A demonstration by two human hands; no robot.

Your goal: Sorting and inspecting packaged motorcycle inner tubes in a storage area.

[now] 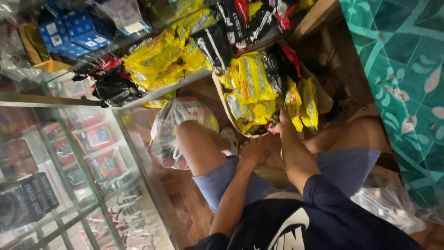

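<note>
Right hand (283, 121), grip unclear, reaches glossy yellow packets (252, 90) at 12 o'clock in a half-hidden carton (221, 95); left hand (254, 152) rests apart, loosely curled.

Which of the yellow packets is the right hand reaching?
The right hand touches the yellow packet at the near right edge of the cardboard box; the other yellow ones lie farther left or on the shelf.

person wears a dark navy short-sleeved shirt (319, 222) bearing a large white curved emblem on the chest, blue-grey knee-length shorts (222, 178) and a white sandal (230, 139) on one foot, with both forearms, both hands and both knees bare throughout.
</note>
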